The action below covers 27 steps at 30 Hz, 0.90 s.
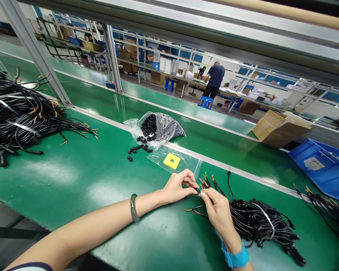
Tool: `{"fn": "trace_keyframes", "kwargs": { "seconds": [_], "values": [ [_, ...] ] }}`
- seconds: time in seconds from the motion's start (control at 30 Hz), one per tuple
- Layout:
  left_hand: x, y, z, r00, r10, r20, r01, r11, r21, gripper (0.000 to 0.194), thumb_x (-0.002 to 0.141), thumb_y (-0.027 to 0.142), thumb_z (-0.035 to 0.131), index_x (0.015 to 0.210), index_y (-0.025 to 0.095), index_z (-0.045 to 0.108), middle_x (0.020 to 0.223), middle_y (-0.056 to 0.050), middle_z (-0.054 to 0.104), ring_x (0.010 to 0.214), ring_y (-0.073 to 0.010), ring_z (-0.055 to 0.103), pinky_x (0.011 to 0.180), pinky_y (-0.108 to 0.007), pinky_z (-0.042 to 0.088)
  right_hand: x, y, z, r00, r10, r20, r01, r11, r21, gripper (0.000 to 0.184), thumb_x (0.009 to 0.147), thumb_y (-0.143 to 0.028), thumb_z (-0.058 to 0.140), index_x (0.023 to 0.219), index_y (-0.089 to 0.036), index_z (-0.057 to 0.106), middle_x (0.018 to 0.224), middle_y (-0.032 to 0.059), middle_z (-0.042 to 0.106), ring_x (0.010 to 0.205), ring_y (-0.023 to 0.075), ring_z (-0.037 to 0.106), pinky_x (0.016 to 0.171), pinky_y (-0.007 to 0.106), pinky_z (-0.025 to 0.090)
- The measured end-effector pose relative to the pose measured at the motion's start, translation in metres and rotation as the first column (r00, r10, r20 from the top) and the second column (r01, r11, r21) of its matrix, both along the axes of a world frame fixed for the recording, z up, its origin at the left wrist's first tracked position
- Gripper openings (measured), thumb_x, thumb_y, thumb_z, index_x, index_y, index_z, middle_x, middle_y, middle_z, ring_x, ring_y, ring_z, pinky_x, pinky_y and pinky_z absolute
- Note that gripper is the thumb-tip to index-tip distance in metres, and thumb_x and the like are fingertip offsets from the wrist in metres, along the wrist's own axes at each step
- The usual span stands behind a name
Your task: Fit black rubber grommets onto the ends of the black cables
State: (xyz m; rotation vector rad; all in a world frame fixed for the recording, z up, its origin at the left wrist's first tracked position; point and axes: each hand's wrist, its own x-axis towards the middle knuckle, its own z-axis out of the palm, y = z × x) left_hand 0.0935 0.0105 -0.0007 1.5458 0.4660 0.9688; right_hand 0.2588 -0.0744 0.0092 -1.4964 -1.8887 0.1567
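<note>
My left hand is closed in a pinch at the end of a black cable, where reddish wires show between the fingers. Close against it, my right hand pinches the same cable from the other side. Fingers hide most of the cable end, so a small part there cannot be made out. Beside my right hand lies a bundle of black cables, tied with a white band, its stripped red and yellow wire ends pointing toward my hands. Beyond them, a clear bag spills small black plastic parts onto the green table.
A yellow square with a hole sits in a flat clear bag. Large cable bundles are piled at left, more cables at right. A blue bin and cardboard box stand back right. A person works far off.
</note>
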Motion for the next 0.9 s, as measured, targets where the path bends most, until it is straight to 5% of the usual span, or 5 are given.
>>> {"fn": "trace_keyframes", "kwargs": {
  "seconds": [0.63, 0.9],
  "values": [
    [0.0041, -0.005, 0.0037, 0.999, -0.01, -0.043, 0.007, 0.998, -0.062, 0.034, 0.067, 0.021, 0.076, 0.081, 0.016, 0.046, 0.081, -0.005, 0.071, 0.071, -0.0149, 0.067, 0.068, -0.024, 0.052, -0.0046, 0.001, -0.0011, 1.0, -0.002, 0.026, 0.001, 0.999, 0.042, 0.032, 0.096, -0.026, 0.041, 0.076, -0.016, 0.063, 0.067, 0.0012, 0.056, 0.06, 0.0086, 0.053, 0.056, 0.019, 0.038],
    [0.0053, -0.0017, 0.0021, 0.998, -0.003, 0.066, 0.01, 0.994, -0.105, 0.041, 0.063, 0.018, 0.079, 0.09, 0.015, 0.048, 0.082, -0.004, 0.068, 0.075, -0.0146, 0.065, 0.074, -0.027, 0.053, 0.005, 0.0011, 0.0055, 0.996, 0.024, 0.09, -0.029, 0.998, 0.054, 0.024, 0.096, -0.028, 0.044, 0.093, -0.016, 0.064, 0.084, 0.0047, 0.062, 0.076, 0.013, 0.059, 0.069, 0.022, 0.046]
  ]
}}
